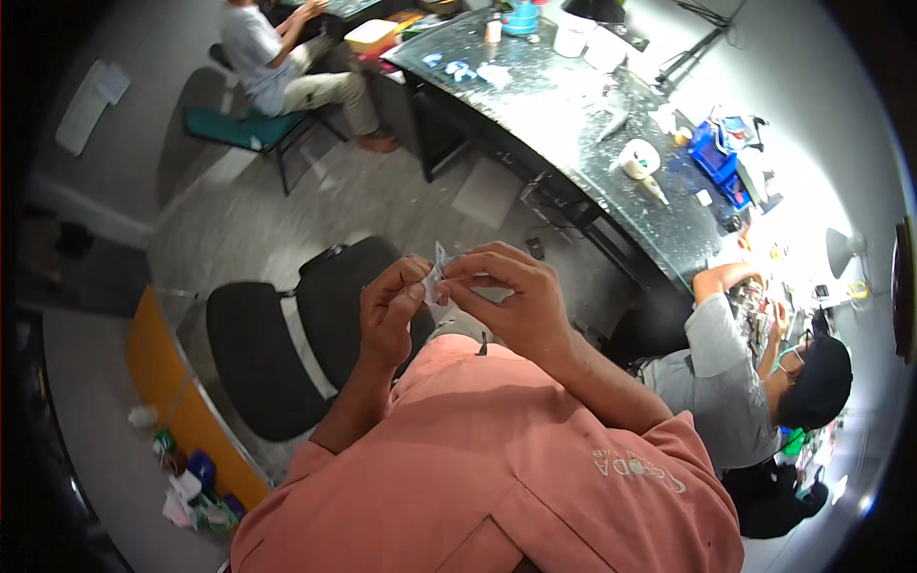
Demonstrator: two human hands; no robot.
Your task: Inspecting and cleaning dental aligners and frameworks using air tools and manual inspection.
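In front of my body, both hands pinch a small whitish, partly see-through piece that looks like a little plastic packet [432,288]. My left hand [386,320] is closed on its left side, thumb against the bent fingers. From the other side my right hand [521,294] grips it between thumb and fingertips. A narrow pale strip stands up between the two sets of fingertips. What lies inside the piece, if anything, is too small to make out.
Two black chairs [258,358] stand left of my hands. A long dark worktop [535,105] curves ahead to the right, holding a blue bin [716,158] and a white tub [638,158]. One person [726,372] works at right; another sits far left on a green chair [224,129].
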